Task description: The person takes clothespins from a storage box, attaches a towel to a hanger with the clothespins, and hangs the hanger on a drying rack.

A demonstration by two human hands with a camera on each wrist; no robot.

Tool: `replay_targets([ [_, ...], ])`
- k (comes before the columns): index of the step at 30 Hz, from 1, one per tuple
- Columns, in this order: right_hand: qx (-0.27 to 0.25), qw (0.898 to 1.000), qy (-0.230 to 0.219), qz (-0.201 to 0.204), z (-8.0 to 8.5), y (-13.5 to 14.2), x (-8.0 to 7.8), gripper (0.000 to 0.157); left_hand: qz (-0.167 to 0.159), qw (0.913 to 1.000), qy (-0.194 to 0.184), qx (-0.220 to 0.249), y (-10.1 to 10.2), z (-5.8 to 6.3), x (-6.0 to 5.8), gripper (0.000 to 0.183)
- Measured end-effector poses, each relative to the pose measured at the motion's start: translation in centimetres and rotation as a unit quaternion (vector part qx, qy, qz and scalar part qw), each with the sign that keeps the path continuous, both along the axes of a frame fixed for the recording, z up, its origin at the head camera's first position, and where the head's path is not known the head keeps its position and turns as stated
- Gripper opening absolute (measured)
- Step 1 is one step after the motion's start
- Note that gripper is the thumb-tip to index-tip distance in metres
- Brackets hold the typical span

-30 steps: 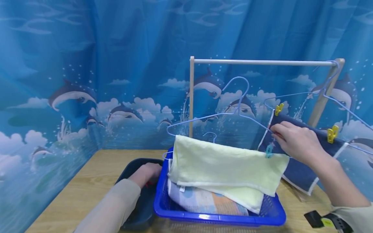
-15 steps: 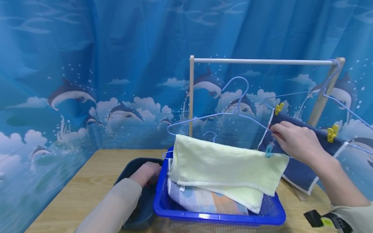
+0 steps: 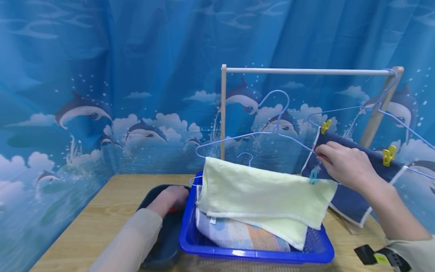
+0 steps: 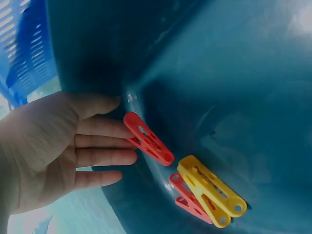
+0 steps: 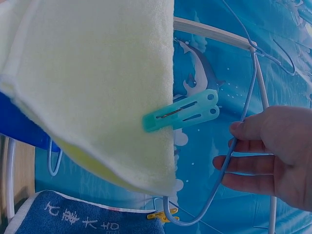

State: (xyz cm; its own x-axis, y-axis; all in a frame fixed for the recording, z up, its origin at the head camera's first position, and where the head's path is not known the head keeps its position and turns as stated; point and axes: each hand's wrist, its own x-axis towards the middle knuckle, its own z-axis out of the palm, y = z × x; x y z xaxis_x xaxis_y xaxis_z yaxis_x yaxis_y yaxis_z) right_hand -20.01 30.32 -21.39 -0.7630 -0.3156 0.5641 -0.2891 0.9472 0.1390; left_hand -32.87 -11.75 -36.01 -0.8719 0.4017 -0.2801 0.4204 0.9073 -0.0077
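My left hand (image 3: 173,197) reaches down into a dark bin (image 3: 162,260). In the left wrist view its fingers lie nearly straight, the fingertips right at a red clothespin (image 4: 148,139). Below that, a yellow clothespin (image 4: 212,191) overlaps a second red clothespin (image 4: 183,195). My right hand (image 3: 348,164) pinches the lower right corner of a light-blue wire hanger (image 3: 238,136) between thumb and fingers. A pale yellow towel (image 3: 261,192) hangs folded over this hanger, and a teal clothespin (image 3: 313,176) clips its right end.
Beneath the towel stands a blue basket (image 3: 251,252) with a patterned cloth (image 3: 238,230) and more hangers. Behind is a drying rack (image 3: 306,71), where a navy towel (image 3: 350,204) hangs from another hanger with yellow clothespins (image 3: 388,155). A dolphin-print curtain (image 3: 153,75) backs the table.
My left hand has shifted slightly up in the bin, and more red shows beneath it. My right hand, the hanger and the yellow towel stay nearly still.
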Motion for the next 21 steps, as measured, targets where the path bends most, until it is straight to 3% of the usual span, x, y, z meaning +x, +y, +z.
replay_targets([
  [7, -0.002, 1.000, -0.002, 0.000, -0.1, 0.0, 0.0, 0.015, 0.008, 0.9998, -0.001, 0.017, -1.2, 1.0, -0.4, 0.020],
  [14, -0.002, 1.000, 0.000, 0.004, -0.2, -0.1, 0.0, 0.016, -0.013, 0.9972, 0.051, 0.053, -2.5, 2.4, -0.3, 0.022],
  [21, 0.000, 1.000, 0.003, 0.005, -0.1, -0.2, 0.0, 0.018, 0.014, 0.9969, 0.037, 0.069, -2.8, 3.3, -0.4, 0.021],
])
